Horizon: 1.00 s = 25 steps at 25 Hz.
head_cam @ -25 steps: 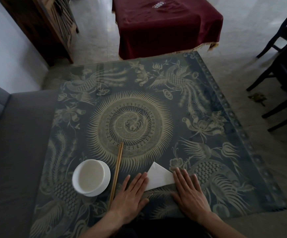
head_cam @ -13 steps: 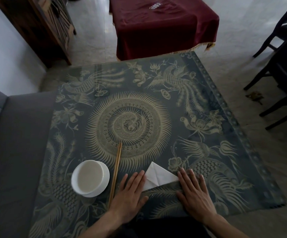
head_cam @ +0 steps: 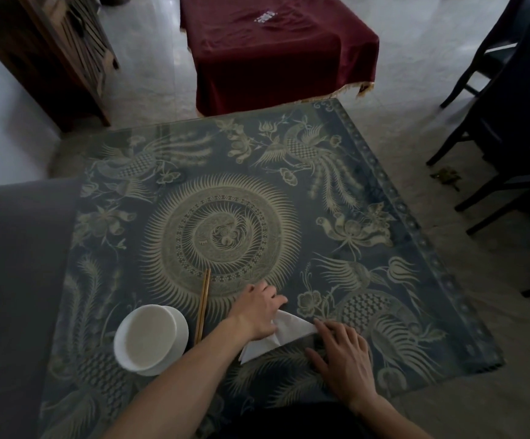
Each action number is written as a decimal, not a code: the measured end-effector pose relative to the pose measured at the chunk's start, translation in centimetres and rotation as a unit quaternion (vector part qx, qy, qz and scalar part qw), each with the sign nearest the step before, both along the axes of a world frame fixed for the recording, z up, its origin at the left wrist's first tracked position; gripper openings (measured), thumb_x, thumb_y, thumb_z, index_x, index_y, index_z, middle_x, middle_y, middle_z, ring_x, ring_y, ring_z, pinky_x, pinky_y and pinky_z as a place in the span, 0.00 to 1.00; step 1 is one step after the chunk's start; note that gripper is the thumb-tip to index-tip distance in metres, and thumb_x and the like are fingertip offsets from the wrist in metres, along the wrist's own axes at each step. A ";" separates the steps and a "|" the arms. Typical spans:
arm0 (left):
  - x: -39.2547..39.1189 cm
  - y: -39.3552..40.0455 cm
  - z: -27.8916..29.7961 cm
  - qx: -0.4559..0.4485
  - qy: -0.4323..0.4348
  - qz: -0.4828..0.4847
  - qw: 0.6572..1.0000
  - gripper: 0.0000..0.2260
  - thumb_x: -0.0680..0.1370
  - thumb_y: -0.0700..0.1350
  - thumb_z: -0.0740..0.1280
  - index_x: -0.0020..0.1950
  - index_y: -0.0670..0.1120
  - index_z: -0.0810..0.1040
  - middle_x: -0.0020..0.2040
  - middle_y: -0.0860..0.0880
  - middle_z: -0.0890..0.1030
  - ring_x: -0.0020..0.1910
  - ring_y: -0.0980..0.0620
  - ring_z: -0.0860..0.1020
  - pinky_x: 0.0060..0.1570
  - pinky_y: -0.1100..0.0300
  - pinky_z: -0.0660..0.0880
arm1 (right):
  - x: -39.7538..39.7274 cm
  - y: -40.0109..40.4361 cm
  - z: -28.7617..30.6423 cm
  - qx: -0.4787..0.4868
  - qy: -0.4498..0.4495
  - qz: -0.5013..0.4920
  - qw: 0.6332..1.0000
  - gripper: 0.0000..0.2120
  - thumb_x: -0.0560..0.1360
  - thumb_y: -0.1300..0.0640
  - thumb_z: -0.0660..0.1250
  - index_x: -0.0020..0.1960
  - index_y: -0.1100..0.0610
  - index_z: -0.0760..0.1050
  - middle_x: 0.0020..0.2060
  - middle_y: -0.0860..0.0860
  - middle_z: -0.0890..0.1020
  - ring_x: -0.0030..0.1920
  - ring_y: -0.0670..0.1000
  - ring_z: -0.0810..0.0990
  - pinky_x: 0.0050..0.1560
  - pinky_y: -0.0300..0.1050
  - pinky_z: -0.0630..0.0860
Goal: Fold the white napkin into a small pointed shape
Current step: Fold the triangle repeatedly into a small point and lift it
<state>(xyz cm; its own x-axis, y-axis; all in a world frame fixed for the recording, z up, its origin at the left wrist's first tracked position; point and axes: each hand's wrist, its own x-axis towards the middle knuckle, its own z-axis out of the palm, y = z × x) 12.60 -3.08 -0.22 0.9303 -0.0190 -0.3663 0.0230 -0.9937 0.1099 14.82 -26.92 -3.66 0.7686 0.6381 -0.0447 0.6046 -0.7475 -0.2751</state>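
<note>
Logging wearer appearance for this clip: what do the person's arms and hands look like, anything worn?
Both forearms are bare as far as the frame shows; no sleeves, gloves, watch or bracelet visible. The left hand and right hand show no rings that I can make out, though the light is dim. Dark clothing sits at the bottom edge, between the arms.

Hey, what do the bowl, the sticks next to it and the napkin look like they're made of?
Bowl: probably glazed ceramic, smooth plain white. Chopsticks: probably wood or bamboo, light brown, matte. Napkin: white paper or thin cloth holding sharp creases; I can't tell which.
</note>
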 end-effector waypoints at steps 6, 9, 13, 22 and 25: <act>0.1 0.5 -0.2 -0.036 0.050 0.049 0.997 0.11 0.72 0.52 0.69 0.53 0.52 0.77 0.55 0.49 0.72 0.59 0.48 0.66 0.60 0.50 0.66 | 1.2 2.1 1.0 -0.057 0.086 -0.059 0.993 0.35 0.68 0.29 0.64 0.70 0.43 0.67 0.62 0.46 0.71 0.60 0.54 0.70 0.57 0.54 0.69; -0.1 0.9 0.0 -0.122 0.066 0.109 0.984 0.08 0.73 0.53 0.70 0.50 0.52 0.78 0.51 0.51 0.77 0.54 0.50 0.74 0.51 0.53 0.69 | 1.9 3.8 1.7 0.004 0.202 -0.080 0.976 0.38 0.67 0.36 0.72 0.72 0.45 0.65 0.62 0.47 0.71 0.62 0.52 0.70 0.60 0.48 0.70; -1.3 1.7 0.1 -0.299 0.058 0.246 0.920 0.07 0.73 0.50 0.74 0.46 0.51 0.79 0.44 0.53 0.80 0.44 0.54 0.78 0.39 0.61 0.70 | 2.4 5.8 2.3 0.183 0.400 -0.201 0.876 0.37 0.65 0.56 0.80 0.68 0.45 0.66 0.47 0.46 0.81 0.46 0.42 0.81 0.45 0.34 0.77; -3.7 0.7 -0.7 -0.314 0.004 0.295 0.902 0.06 0.74 0.48 0.72 0.50 0.51 0.81 0.47 0.53 0.80 0.47 0.55 0.77 0.46 0.59 0.75 | 3.6 7.6 2.2 0.134 0.384 -0.176 0.897 0.10 0.68 0.62 0.75 0.48 0.53 0.81 0.39 0.46 0.84 0.41 0.46 0.82 0.40 0.39 0.78; -4.0 0.8 -0.6 -0.226 -0.034 0.245 0.942 0.07 0.77 0.49 0.68 0.53 0.51 0.81 0.50 0.52 0.76 0.51 0.54 0.74 0.49 0.56 0.74 | 4.1 7.7 2.6 0.102 0.299 -0.123 0.941 0.04 0.68 0.60 0.73 0.43 0.57 0.80 0.40 0.49 0.81 0.41 0.49 0.79 0.42 0.46 0.76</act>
<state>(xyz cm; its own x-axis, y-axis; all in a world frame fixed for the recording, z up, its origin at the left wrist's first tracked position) 8.64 -2.24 -0.85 0.8893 0.2790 -0.3623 0.4439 -0.7168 0.5377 18.88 -19.18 -1.09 0.7701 0.4871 -0.4119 0.1119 -0.7389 -0.6645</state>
